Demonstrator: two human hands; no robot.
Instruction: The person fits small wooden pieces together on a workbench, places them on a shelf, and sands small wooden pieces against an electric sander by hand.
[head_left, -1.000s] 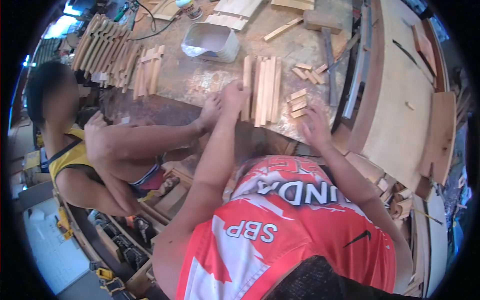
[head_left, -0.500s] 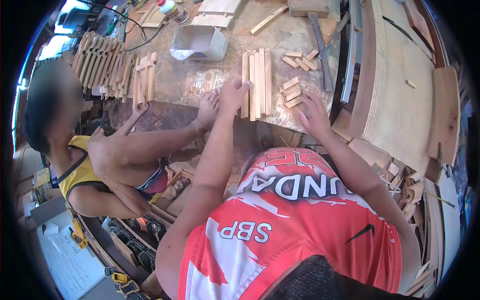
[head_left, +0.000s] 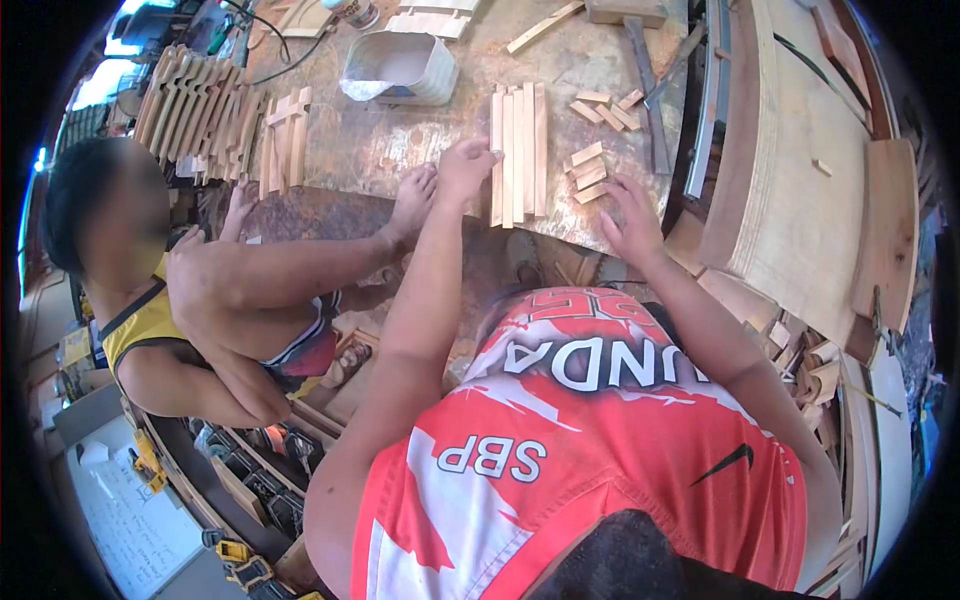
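Note:
Several long wooden strips (head_left: pixel 519 150) lie side by side near the front edge of the workbench. At their left edge is my left hand (head_left: pixel 466 170), fingers curled together and a fingertip touching the outermost strip; whether it pinches anything is hidden. My right hand (head_left: pixel 632 218) is open, fingers spread over the bench edge. Its fingertips are beside a small group of short wooden blocks (head_left: pixel 586 172), close to the nearest block. Farther back lies a second cluster of short blocks (head_left: pixel 608 110).
A white plastic tub (head_left: pixel 400 72) stands behind the strips. A hammer (head_left: pixel 648 95) lies at the right. Left of me sits a co-worker (head_left: pixel 150 330), one foot (head_left: pixel 415 195) on the bench edge. Shaped wooden pieces (head_left: pixel 195 115) are stacked at the far left.
The co-worker's hand has drawn back from the wooden pieces at the left. The view has shifted slightly; my hands stay about the same beside the strips and blocks.

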